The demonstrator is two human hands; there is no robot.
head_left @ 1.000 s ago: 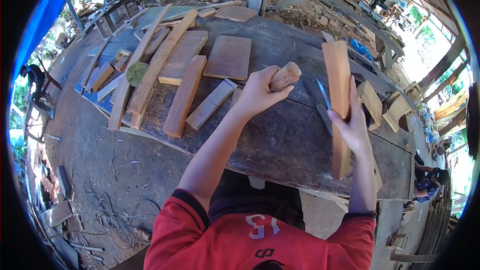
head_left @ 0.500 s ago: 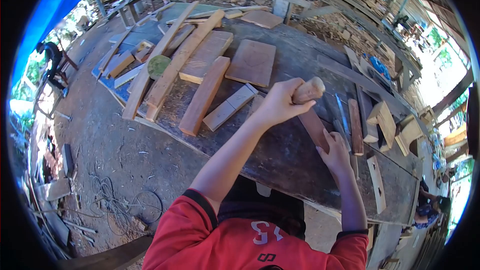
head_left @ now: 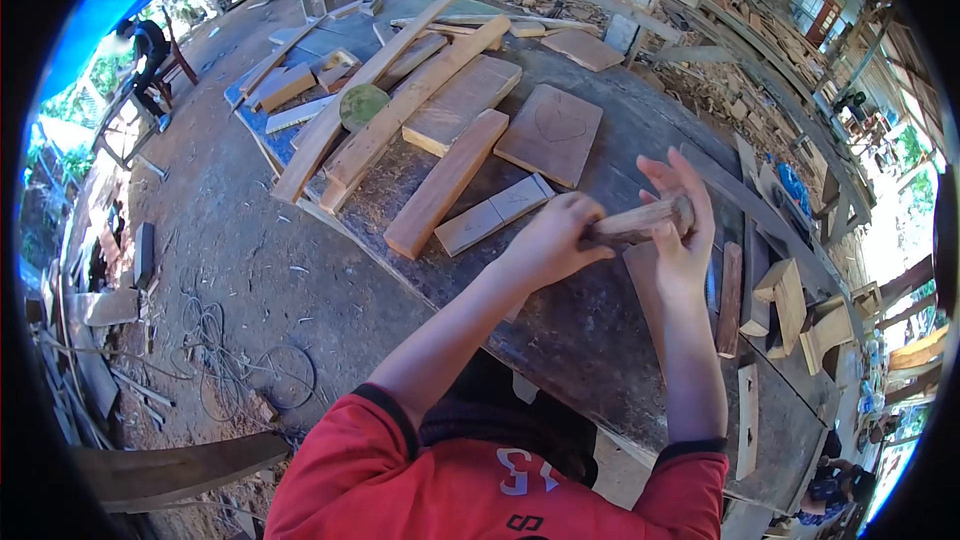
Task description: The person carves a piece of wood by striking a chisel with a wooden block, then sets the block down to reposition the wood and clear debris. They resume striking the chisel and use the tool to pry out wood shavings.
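My left hand (head_left: 552, 242) is closed around one end of a short, rounded wooden piece (head_left: 636, 224), held above the workbench (head_left: 570, 340). Its other end reaches into my right hand (head_left: 687, 245), whose fingers are spread and whose thumb sits by that end. Below my right wrist lies a reddish-brown wooden strip (head_left: 644, 285), partly hidden by the forearm. Near my left hand rests a small block with a pencil line (head_left: 493, 216). Beyond it are a long reddish block (head_left: 445, 185) and a flat board with a heart drawn on it (head_left: 549, 134).
Long planks (head_left: 415, 100) and a green disc (head_left: 362, 107) lie at the bench's left. Right of my hands are a dark red stick (head_left: 730, 300), angled wood pieces (head_left: 785, 305) and a pale slotted strip (head_left: 748, 420). A person (head_left: 150, 60) sits far left.
My right hand has let go of the reddish-brown strip and moved up to the rounded wooden piece. My left hand has turned that piece sideways, its end toward my right palm. The view has shifted.
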